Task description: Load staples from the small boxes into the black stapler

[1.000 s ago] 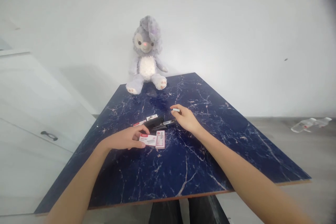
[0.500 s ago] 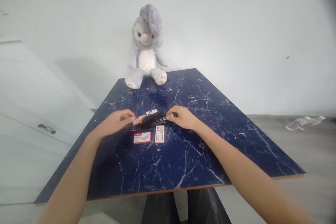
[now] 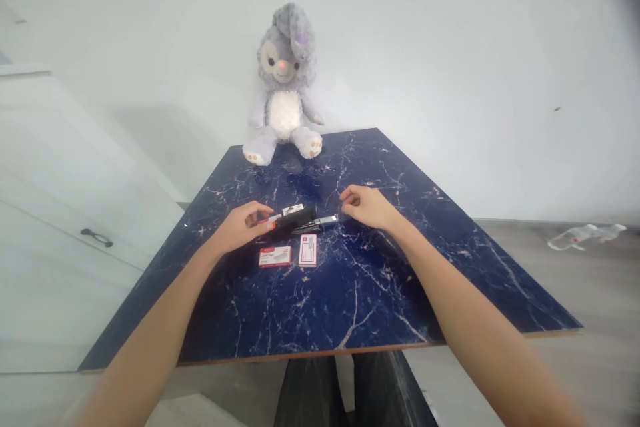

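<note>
A black stapler [image 3: 295,219] with an orange detail lies on the blue marbled table, its silver metal slide [image 3: 327,219] sticking out to the right. My left hand [image 3: 246,223] is closed around the stapler's left end, thumb in front and fingers behind. Just beyond the tip of the slide, my right hand [image 3: 364,205] is raised a little with fingers curled in a pinch; anything in them is too small to make out. In front of the stapler lie a red-and-white staple box [image 3: 275,256] and a white box with a red border [image 3: 308,250].
Behind the stapler is a small white-and-black box [image 3: 293,209]. A grey plush rabbit [image 3: 285,87] sits at the table's [image 3: 400,267] far edge against the wall. A white cabinet [image 3: 60,213] stands to the left. Clear plastic packaging [image 3: 585,235] lies on the floor at right.
My right hand has moved right and up, off the metal slide, which now shows extended. My left hand has shifted right, onto the stapler's end. The camera view has moved slightly.
</note>
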Motion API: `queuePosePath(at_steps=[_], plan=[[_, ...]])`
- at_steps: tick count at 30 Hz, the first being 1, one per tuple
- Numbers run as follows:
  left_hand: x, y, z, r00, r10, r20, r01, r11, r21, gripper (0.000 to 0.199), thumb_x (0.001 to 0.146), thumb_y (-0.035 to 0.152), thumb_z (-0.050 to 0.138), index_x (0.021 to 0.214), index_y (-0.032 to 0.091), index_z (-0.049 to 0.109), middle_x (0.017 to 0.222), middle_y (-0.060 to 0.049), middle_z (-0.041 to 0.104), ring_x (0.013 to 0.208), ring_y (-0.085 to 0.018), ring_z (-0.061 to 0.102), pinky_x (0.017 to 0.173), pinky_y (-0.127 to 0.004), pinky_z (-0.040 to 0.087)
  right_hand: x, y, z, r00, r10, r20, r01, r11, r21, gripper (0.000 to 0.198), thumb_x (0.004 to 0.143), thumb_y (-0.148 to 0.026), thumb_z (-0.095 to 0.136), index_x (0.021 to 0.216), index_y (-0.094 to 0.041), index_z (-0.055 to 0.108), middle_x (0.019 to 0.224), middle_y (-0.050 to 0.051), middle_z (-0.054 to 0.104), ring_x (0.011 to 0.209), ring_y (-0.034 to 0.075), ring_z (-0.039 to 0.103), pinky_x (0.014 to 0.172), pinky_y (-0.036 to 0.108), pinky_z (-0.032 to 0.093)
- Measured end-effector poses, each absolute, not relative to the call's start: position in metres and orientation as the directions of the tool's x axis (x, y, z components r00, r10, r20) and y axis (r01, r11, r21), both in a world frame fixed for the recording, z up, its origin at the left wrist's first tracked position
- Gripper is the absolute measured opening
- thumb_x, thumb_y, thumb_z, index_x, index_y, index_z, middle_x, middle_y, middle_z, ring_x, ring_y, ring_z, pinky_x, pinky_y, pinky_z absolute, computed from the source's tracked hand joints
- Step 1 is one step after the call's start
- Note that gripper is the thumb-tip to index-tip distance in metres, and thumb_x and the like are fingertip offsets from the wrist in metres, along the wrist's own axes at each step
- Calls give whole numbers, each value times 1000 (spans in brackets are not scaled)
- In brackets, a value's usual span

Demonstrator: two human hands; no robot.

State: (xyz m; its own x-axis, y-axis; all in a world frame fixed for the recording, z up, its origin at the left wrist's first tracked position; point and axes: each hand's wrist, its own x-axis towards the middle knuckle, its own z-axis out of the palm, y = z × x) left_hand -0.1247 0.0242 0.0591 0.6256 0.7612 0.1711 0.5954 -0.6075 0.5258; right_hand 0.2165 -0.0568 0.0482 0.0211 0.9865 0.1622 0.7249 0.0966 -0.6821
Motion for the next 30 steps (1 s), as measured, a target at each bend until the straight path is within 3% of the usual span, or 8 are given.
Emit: queuePosePath(at_steps=[2,5,9,17,22,26,30], plan=[[-124,23,63,727,683,75,557,-649,518,41,78,52,70,105,22,71,105,-5,65,79,-17,58,69,-27,45,214,-56,45,9,991,136,767,80,-636,11,75,-19,68,84,-22,72,82,1,75,74,18,68,74,28,50],[-119,22,62,759,646,81,531,-686,497,35,79,52,70,91,20,72,105,-6,62,86,-20,59,75,-29,46,198,-55,38,-45,987,152,816,124,-564,2,74,-23,70,72,-23,70,76,-1,74,70,17,67,67,27,47],[-115,21,57,753,649,109,534,-699,475,31,79,50,71,85,19,69,99,-5,61,85,-20,58,76,-31,44,175,-58,34,-96,972,215,847,193,-495,6,76,-20,66,73,-23,70,74,-1,73,68,16,66,66,26,45],[-108,16,54,721,665,195,571,-730,377,31,76,47,74,73,19,59,82,-1,58,78,-18,55,73,-30,40,152,-77,42,-131,958,256,942,201,-268,11,80,-18,57,80,-19,68,79,10,72,77,25,65,71,32,43],[-107,17,52,737,643,210,577,-759,301,29,78,45,72,71,20,58,80,-2,59,79,-19,55,73,-30,41,144,-77,37,-189,936,297,893,290,-346,5,77,-17,58,79,-20,62,79,7,70,78,23,63,70,30,42],[-95,5,52,693,678,245,637,-735,230,30,82,50,69,78,20,64,83,-4,60,82,-21,57,73,-31,42,148,-67,30,-77,963,259,855,198,-480,12,77,-15,56,85,-20,63,83,4,71,77,20,64,70,28,43],[-76,-17,52,724,662,195,573,-734,364,42,100,47,39,89,20,70,88,-5,66,83,-20,60,76,-31,44,154,-59,28,35,968,247,834,108,-542,34,81,-10,49,111,-19,64,98,5,74,91,21,69,78,27,46]])
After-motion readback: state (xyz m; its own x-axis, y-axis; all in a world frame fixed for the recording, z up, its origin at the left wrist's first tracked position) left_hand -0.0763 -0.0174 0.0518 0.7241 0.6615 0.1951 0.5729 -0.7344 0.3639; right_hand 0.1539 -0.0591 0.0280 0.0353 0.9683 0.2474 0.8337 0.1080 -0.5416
